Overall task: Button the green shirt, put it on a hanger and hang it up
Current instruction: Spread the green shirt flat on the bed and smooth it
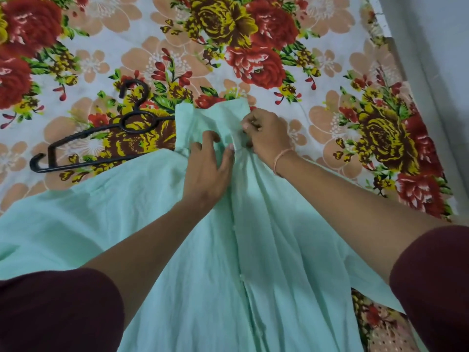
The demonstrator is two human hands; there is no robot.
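One black hanger (101, 138) lies flat on the floral bed sheet (317, 80) at centre left of the frame. Its hook points to the top of the frame and its right end is tucked under the cloth. One green shirt (142, 219) is spread front-up on the bed, filling the lower middle of the frame, with its collar end at frame centre. Two bare forearms reach in from two maroon sleeves (50, 311) at the bottom corners. The left grip (208, 168) rests on the shirt just below the collar, thumb and curled fingers gathering a fold of the front. Just to its right, the right grip (266, 134) pinches the shirt's front edge with fingers curled tight. One pink band (280, 158) circles the right wrist. A pale wall (436, 59) runs down the right edge of the frame.
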